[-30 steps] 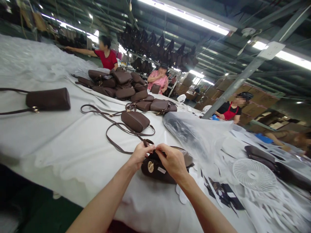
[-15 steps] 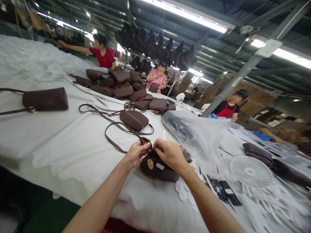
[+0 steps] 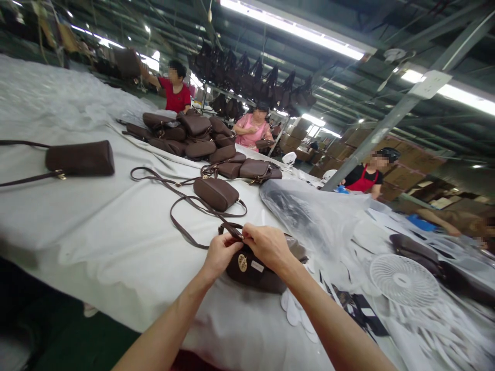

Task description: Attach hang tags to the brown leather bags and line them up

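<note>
A dark brown handbag (image 3: 247, 281) lies on the white-covered table in front of me, with a round gold emblem (image 3: 242, 263) and a small pale label (image 3: 257, 266) on its side. My left hand (image 3: 220, 256) is closed on the bag's brown strap (image 3: 229, 227) at its upper left end. Right beside it, my right hand (image 3: 266, 246) pinches at the same strap end, its fingertips meeting the left ones above the bag. A small metal piece glints there, but the fingers hide most of it.
Another brown bag (image 3: 216, 194) with a long looped strap lies just beyond my hands. Behind it is a heap of brown bags (image 3: 201, 149); one more bag (image 3: 80, 158) lies left. Clear plastic (image 3: 309, 206) and a white fan (image 3: 404, 280) are on the right. Several co-workers stand farther off.
My left hand has turned and closed in beside the right hand at the strap end. The strap now loops upward above the fingers. The view has shifted slightly.
</note>
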